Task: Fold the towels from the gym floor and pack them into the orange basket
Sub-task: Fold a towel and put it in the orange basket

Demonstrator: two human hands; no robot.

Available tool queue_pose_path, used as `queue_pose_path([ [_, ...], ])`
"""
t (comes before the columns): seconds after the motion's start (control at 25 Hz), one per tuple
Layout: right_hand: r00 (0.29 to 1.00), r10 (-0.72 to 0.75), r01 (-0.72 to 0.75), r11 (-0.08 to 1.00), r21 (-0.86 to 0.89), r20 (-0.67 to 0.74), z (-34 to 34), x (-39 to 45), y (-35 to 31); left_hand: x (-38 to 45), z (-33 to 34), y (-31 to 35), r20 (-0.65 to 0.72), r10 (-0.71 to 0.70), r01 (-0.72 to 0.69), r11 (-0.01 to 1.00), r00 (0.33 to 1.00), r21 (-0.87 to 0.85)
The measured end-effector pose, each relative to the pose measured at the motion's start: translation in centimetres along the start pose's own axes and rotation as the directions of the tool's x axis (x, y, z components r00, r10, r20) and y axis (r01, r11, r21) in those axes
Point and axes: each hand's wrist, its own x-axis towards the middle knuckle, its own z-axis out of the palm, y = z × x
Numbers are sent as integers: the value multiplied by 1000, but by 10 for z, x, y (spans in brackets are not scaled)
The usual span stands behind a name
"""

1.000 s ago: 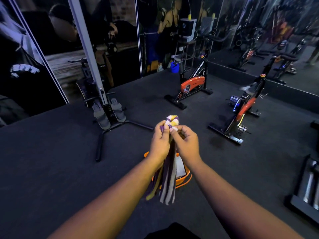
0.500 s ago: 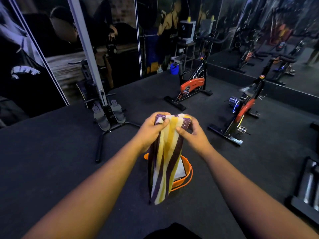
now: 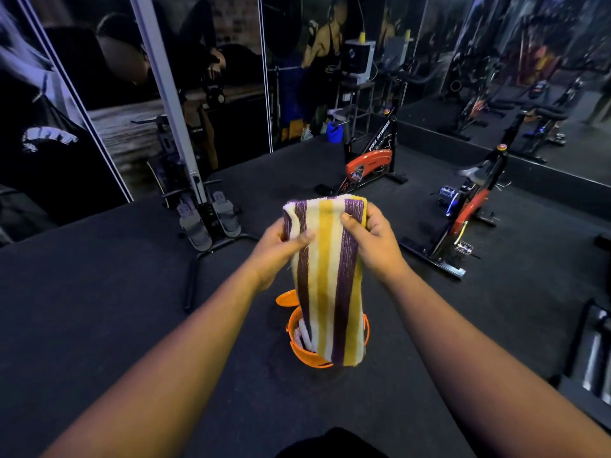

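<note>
Gym room seen from above the person's outstretched arms. A dark floor fills most of the view; on it stand a rowing machine at left and two exercise bikes, one behind the hands and one at right. At centre hangs a folded towel, striped purple, yellow and white, held upright by its upper part. The left hand grips the towel's left edge, thumb pressed across the front; the right hand grips the right edge likewise. The towel's lower end hangs in front of the orange basket, which stands on the floor and holds pale cloth.
</note>
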Motion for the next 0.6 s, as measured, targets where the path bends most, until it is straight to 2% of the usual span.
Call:
queue_pose_path([
  [0.12,997,67,-70,978,198,22,4,10,-17,-10,5,-25,137,-100,88,992,986,95],
  [0.28,993,114,-106,953,285,-10,4,27,-44,-17,12,-59,152,-177,162,981,972,109],
  [0.36,990,122,-92,944,318,-75,-2,38,-51,-19,14,-66,124,-192,185,980,973,69],
  [0.44,959,178,-106,947,304,-219,-12,45,-42,-16,20,-68,56,-197,196,980,979,28],
  [0.48,929,252,-177,945,273,-270,-19,42,-31,-13,25,-68,14,-201,201,980,980,4],
  [0.52,892,369,-313,921,230,-263,-24,34,-15,-11,30,-69,-28,-204,203,979,979,-25],
  [0.6,787,613,-610,790,69,-70,-28,-8,25,-5,40,-72,-118,-215,208,976,970,-69],
])
